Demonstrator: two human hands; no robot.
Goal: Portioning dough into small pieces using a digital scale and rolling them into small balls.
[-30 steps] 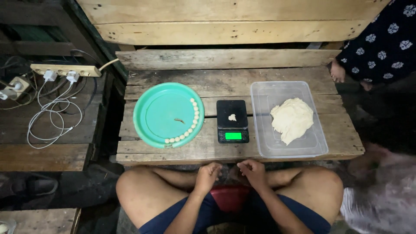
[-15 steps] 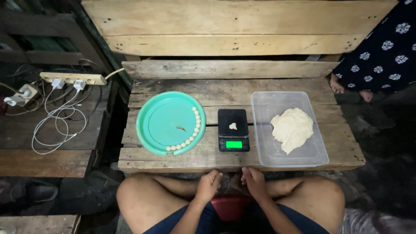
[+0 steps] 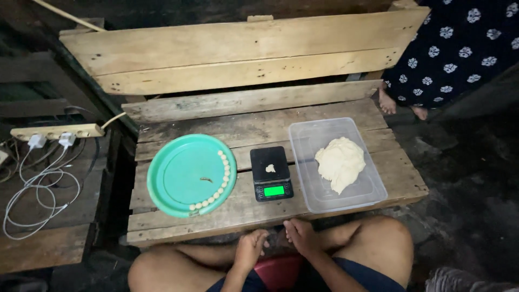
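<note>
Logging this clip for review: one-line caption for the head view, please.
Seated person rests left hand and right hand before a scale, green plate of dough balls, and dough tub.

The plate (image 3: 184, 176) was mint green, with a curved row of pale cream balls (image 3: 218, 186) along its right rim. The scale (image 3: 271, 173) was black, its display glowing bright green, and a small off-white lump sat on top. The tub (image 3: 336, 162) was clear plastic, holding creamy white dough (image 3: 340, 164). The pallet table (image 3: 259, 130) was weathered tan wood. A nearby person's garment (image 3: 459, 48) looked navy, perhaps black, with white flowers.
</note>
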